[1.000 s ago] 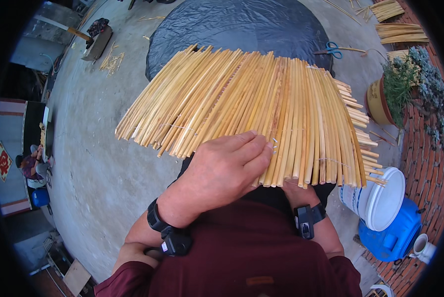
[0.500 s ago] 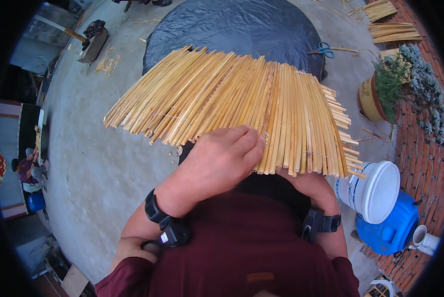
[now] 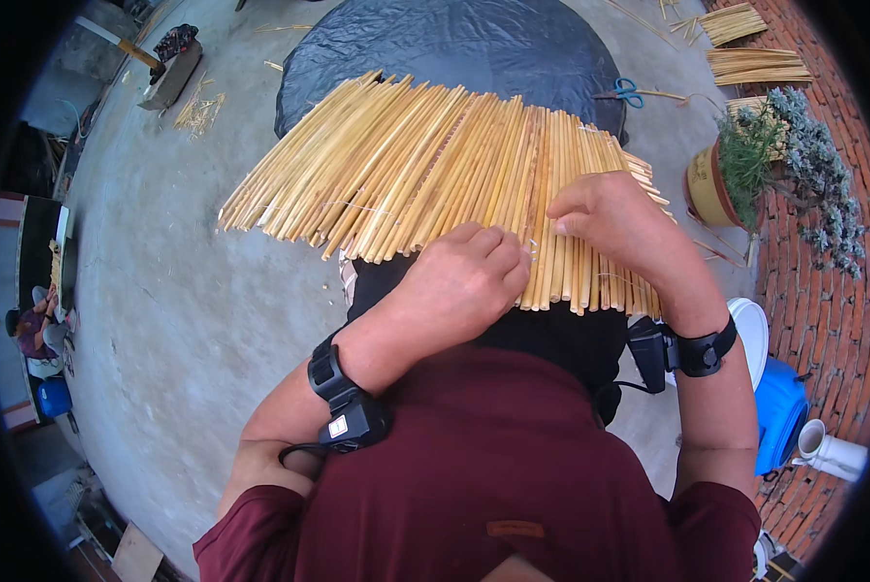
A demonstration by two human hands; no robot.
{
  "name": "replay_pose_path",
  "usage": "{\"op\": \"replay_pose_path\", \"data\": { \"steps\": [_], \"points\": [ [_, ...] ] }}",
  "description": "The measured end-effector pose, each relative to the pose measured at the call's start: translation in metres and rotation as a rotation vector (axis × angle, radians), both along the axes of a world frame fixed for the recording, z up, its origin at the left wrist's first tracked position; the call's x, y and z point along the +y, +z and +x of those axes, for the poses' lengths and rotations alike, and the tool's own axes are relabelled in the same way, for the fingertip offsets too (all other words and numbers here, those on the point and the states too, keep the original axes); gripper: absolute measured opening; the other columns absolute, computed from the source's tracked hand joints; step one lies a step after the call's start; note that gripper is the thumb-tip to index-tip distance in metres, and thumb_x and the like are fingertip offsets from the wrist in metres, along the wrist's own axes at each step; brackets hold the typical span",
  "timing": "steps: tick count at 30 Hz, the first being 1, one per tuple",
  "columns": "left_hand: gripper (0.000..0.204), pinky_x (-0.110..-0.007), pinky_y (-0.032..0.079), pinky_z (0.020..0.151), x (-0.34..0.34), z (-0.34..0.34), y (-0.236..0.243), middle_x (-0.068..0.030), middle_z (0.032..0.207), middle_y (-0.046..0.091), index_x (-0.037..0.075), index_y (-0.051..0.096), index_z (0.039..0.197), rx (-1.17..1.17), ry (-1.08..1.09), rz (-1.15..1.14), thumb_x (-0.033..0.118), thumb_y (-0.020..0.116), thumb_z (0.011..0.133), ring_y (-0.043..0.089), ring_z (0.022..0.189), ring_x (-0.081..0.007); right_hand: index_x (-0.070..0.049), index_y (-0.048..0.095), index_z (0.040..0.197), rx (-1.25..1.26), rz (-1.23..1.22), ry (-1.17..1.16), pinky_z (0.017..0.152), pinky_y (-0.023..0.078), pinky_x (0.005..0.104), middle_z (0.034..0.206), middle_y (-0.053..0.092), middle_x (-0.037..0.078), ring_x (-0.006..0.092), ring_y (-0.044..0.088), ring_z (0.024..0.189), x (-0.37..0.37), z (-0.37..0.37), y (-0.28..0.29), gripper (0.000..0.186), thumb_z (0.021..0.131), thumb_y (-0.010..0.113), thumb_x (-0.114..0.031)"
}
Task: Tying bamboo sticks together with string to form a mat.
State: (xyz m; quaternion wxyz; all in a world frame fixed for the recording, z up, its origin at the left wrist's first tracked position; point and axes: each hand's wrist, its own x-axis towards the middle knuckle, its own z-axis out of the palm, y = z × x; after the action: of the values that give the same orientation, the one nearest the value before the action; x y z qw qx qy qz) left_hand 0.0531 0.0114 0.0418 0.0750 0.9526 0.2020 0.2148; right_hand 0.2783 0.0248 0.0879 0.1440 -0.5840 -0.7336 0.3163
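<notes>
A fan-shaped mat of pale yellow bamboo sticks (image 3: 425, 175) lies across my lap, its sticks bound side by side with thin thread. My left hand (image 3: 464, 281) rests on the mat's near edge with its fingers curled, pinching near the thread. My right hand (image 3: 614, 218) lies on top of the sticks just to the right, fingertips pressed on the mat close to the left hand's fingers. Both wrists carry black strapped devices.
A round dark plastic sheet (image 3: 454, 48) lies on the concrete floor beyond the mat, with blue scissors (image 3: 629, 92) at its edge. Stick bundles (image 3: 755, 63) lie at top right by a potted plant (image 3: 774, 160). A white bucket (image 3: 750, 330) and blue container (image 3: 779, 412) stand at right.
My right hand came up from under the mat's right side and now lies on top of the sticks. The mat shifted left in view.
</notes>
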Motion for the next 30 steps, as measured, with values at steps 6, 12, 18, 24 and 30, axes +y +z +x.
{"op": "replay_pose_path", "data": {
  "steps": [6, 12, 18, 24, 30],
  "points": [
    [0.030, -0.040, 0.053, 0.086, -0.006, 0.000, -0.020, -0.0116, 0.103, 0.066, 0.000, 0.064, 0.099, -0.182, 0.074, -0.057, 0.007, 0.068, 0.069, 0.064, 0.101, -0.0289, -0.001, 0.069, 0.084, 0.077, 0.036, -0.002, 0.071, 0.051, 0.0368, 0.079, 0.065, 0.014, 0.0295, 0.065, 0.076, -0.001, -0.015, -0.042, 0.010, 0.078, 0.070, -0.009],
    [0.027, -0.041, 0.048, 0.095, 0.000, 0.001, -0.019, -0.0125, 0.109, 0.064, 0.001, 0.063, 0.095, -0.125, -0.006, -0.132, 0.005, 0.067, 0.069, 0.061, 0.107, -0.0293, 0.002, 0.065, 0.083, 0.077, 0.150, 0.052, 0.068, 0.048, 0.0339, 0.078, 0.061, 0.011, 0.0236, 0.062, 0.075, 0.000, -0.017, -0.055, 0.008, 0.078, 0.070, -0.003],
    [0.021, -0.041, 0.048, 0.092, 0.015, 0.000, 0.000, -0.0118, 0.107, 0.063, 0.002, 0.060, 0.089, -0.025, -0.034, -0.269, 0.003, 0.067, 0.070, 0.060, 0.106, -0.0306, -0.002, 0.063, 0.081, 0.368, 0.255, -0.232, 0.060, 0.051, 0.0310, 0.081, 0.068, 0.006, 0.0152, 0.063, 0.062, 0.008, -0.027, -0.022, 0.011, 0.089, 0.063, -0.010],
    [0.026, -0.042, 0.048, 0.093, 0.016, -0.002, -0.004, -0.0139, 0.116, 0.062, 0.002, 0.058, 0.093, -0.019, -0.035, -0.292, 0.007, 0.069, 0.070, 0.058, 0.113, -0.0326, -0.007, 0.059, 0.099, 0.834, 0.182, -0.322, 0.058, 0.053, 0.0218, 0.075, 0.059, 0.001, 0.0035, 0.054, 0.056, 0.017, -0.019, 0.062, 0.017, 0.102, 0.049, -0.020],
    [0.027, -0.043, 0.047, 0.096, 0.018, -0.004, 0.000, -0.0152, 0.118, 0.063, 0.002, 0.057, 0.096, -0.016, -0.010, -0.225, 0.007, 0.069, 0.072, 0.058, 0.113, -0.0342, -0.005, 0.053, 0.107, 1.012, -0.066, -0.161, 0.083, 0.060, 0.0333, 0.072, 0.042, -0.003, 0.0050, 0.044, 0.060, 0.014, -0.001, 0.077, 0.016, 0.104, 0.044, -0.018]
  ]
}}
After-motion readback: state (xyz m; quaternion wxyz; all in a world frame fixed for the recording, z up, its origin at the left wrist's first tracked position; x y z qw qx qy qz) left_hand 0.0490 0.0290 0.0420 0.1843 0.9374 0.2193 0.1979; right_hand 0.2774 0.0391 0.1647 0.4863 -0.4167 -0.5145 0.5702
